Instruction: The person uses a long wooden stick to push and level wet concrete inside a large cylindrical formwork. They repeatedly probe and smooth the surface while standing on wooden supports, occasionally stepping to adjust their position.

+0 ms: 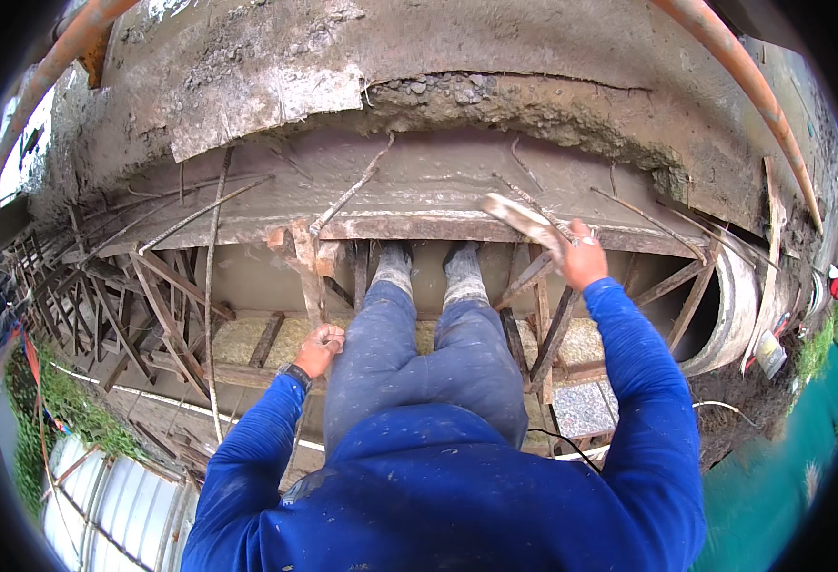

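Note:
My right hand (583, 257) is closed around a long, flat, pale tool (522, 221), which looks like a hand float smeared with mud or cement. Its far end tilts over the top edge of the formwork board (419, 227), beside wet grey concrete (457, 176); its handle is hidden in my fist. My left hand (319, 350) hangs by my left thigh with its fingers curled, just below an upright wooden post (307, 272). Whether anything is in those fingers is hidden. Between my arms, my legs stand inside the timber framing, feet close to the board.
Bent steel rods (352, 186) stick up from the concrete along the board. Wooden braces (166, 305) crowd the left side, and more stand at the right. A round concrete pipe (724, 315) lies at the right. Orange poles (752, 86) arch overhead. Corrugated sheets (104, 505) lie lower left.

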A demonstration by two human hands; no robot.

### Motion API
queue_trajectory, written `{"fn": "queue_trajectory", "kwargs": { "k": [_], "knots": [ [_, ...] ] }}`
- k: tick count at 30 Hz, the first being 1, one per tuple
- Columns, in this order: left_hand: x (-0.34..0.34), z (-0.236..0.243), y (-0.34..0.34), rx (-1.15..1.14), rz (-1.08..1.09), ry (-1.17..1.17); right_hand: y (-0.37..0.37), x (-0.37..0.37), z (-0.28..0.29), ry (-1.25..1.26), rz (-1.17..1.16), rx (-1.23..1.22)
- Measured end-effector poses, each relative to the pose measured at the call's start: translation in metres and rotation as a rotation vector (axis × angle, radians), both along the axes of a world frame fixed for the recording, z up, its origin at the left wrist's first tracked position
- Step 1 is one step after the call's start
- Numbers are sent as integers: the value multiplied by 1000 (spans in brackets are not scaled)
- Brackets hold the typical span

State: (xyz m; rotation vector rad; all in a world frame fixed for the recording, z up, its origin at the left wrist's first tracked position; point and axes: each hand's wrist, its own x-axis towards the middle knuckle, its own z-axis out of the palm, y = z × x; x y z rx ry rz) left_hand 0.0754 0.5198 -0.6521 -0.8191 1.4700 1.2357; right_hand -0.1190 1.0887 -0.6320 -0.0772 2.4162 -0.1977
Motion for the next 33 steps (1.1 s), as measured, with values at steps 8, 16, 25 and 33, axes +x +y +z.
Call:
{"fn": "queue_trajectory", "kwargs": {
  "k": [8, 16, 25, 33],
  "knots": [
    [-10, 4, -13, -1, 74, 33, -153, -13, -71, 79, -33, -246],
    [2, 3, -14, -58, -4, 16, -47, 13, -54, 41, -247, -97],
    [2, -10, -1, 47, 19, 39, -117, 9, -50, 119, -307, -280],
    [-23, 19, -23, -65, -86, -5, -136, -23, -81, 84, -425, -166]
  ]
}}
